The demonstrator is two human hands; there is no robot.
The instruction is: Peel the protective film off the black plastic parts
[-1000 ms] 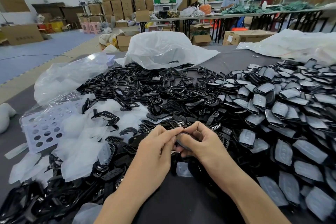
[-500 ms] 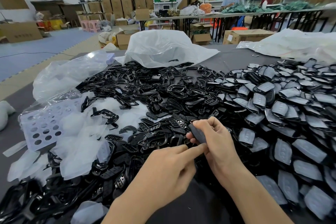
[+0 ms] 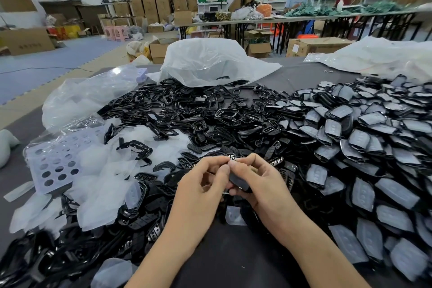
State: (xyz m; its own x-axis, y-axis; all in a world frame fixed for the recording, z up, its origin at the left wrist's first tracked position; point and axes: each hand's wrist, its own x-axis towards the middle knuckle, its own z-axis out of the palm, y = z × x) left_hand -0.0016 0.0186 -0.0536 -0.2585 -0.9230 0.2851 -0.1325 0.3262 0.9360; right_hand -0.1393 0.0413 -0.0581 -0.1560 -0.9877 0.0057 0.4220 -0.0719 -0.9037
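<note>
Black, glossy plastic at dead centre: the black part point(image 3: 239, 182) sits tilted in the right hand point(image 3: 264, 184), fingers curled round its far side and thumb on the near face. And the left hand point(image 3: 201, 192) is back! Half a second ago it had dropped towards six o'clock with only a forefinger reaching up; now it has risen, and its thumb and forefinger pinch tight at the part's top edge, knuckle to knuckle with the right. I read that as a fresh bite at the film's corner. Whether any film has lifted is too small to tell, so this peel looks barely begun.

Out at three o'clock lies the waiting work, a deep drift of film-covered parts point(image 3: 362, 147), each a flat shield shape under a dull, milky grey skin. From eleven to one o'clock spread the bare frames point(image 3: 187, 119), shiny, open and ribbed. At nine o'clock the peeled films point(image 3: 105, 182) heap up soft, cloudy and crumpled, beside a pale perforated sheet point(image 3: 53, 161) dotted with round holes. One loose film point(image 3: 233, 215) lies just below the hands on the grey table cloth point(image 3: 233, 252). A slack translucent bag point(image 3: 210, 63) slumps at twelve o'clock.
</note>
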